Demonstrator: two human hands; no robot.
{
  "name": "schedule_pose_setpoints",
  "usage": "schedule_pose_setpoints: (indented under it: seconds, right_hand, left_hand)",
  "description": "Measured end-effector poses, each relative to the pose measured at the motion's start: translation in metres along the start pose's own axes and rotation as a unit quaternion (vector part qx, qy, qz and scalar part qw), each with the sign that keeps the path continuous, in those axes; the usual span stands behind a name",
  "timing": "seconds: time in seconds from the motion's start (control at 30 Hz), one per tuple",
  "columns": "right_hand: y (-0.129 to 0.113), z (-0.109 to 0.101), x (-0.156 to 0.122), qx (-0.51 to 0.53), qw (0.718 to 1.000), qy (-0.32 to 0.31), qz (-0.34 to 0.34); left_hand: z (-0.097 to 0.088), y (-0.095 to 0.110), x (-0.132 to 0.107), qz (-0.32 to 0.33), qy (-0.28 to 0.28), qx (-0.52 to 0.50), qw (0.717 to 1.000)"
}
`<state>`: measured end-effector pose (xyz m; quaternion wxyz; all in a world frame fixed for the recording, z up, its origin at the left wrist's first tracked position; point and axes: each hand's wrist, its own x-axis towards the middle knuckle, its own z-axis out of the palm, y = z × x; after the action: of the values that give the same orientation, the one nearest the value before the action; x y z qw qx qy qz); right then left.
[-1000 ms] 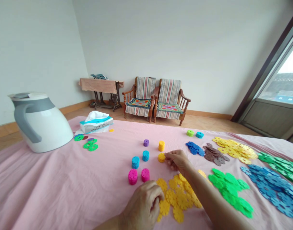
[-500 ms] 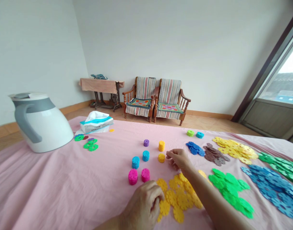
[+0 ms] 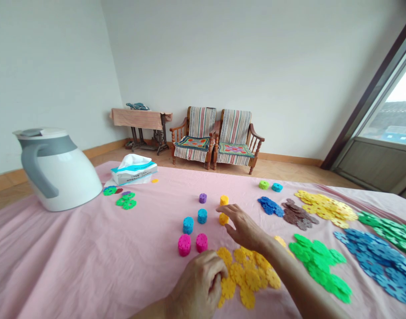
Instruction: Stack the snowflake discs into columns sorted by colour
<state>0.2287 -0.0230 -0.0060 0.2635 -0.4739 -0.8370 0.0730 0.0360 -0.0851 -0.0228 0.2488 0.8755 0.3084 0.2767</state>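
My right hand (image 3: 242, 226) reaches over the pink cloth with its fingers stretched out, touching a short yellow stack (image 3: 223, 219) of snowflake discs. A taller yellow stack (image 3: 224, 200) stands just behind it. My left hand (image 3: 199, 285) is curled at the near edge of the loose yellow discs (image 3: 247, 274), fingers closed on some of them. Two blue stacks (image 3: 195, 220), two magenta stacks (image 3: 192, 243) and a small purple stack (image 3: 202, 198) stand left of the right hand.
A white kettle (image 3: 55, 168) and a tissue pack (image 3: 134, 170) stand at the left, with green discs (image 3: 123, 199) near them. Piles of green (image 3: 319, 261), blue (image 3: 379, 259), brown (image 3: 294, 213) and yellow discs (image 3: 325, 204) lie at the right. Two chairs (image 3: 218, 137) stand by the far wall.
My right hand has opened and moved left, fingers now spread over the short yellow stack. The left hand has stayed put.
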Motion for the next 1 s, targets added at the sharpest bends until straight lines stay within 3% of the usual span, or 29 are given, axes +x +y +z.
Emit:
schedule_pose_setpoints:
  seconds: [0.4, 1.0]
  right_hand:
    - [0.002, 0.011, 0.001, -0.024, 0.999, -0.023, 0.028]
    - [0.006, 0.015, 0.001, -0.009, 1.000, 0.020, 0.011]
  left_hand:
    - [0.001, -0.002, 0.000, 0.002, -0.002, 0.006, 1.000]
    - [0.003, -0.003, 0.000, 0.008, 0.011, 0.004, 1.000]
